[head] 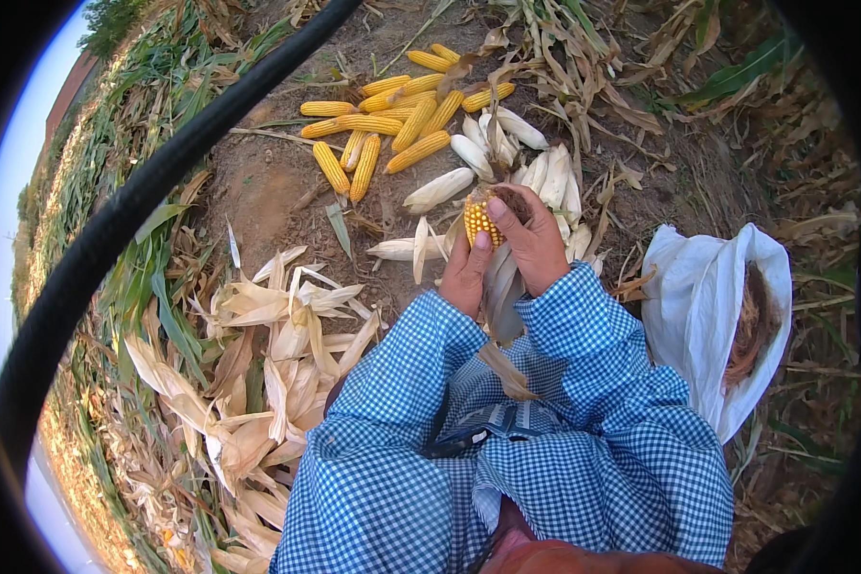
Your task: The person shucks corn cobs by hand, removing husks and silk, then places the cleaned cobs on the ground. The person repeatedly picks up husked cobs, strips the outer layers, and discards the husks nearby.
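A partly husked ear of corn [482, 221] is held between both hands, its yellow kernels bare near the top. My left hand [466, 273] grips it from the lower left, thumb against the kernels. At its upper right, my right hand [540, 240] has fingers around brown corn silk [514, 202] and husk. Peeled husk leaves [503, 294] hang below the ear towards my lap. Just beyond the hands lie several ears still in pale husk [549, 176]. Farther off, several bare yellow ears [416, 118] are heaped on the soil.
Loose dry husks [287, 359] are piled at left. A white woven sack [696, 301] with brown corn silk [746, 333] in its mouth stands at right. Dry corn stalks [581, 79] lie at the far side. A dark strap or cable [165, 165] crosses the view at left.
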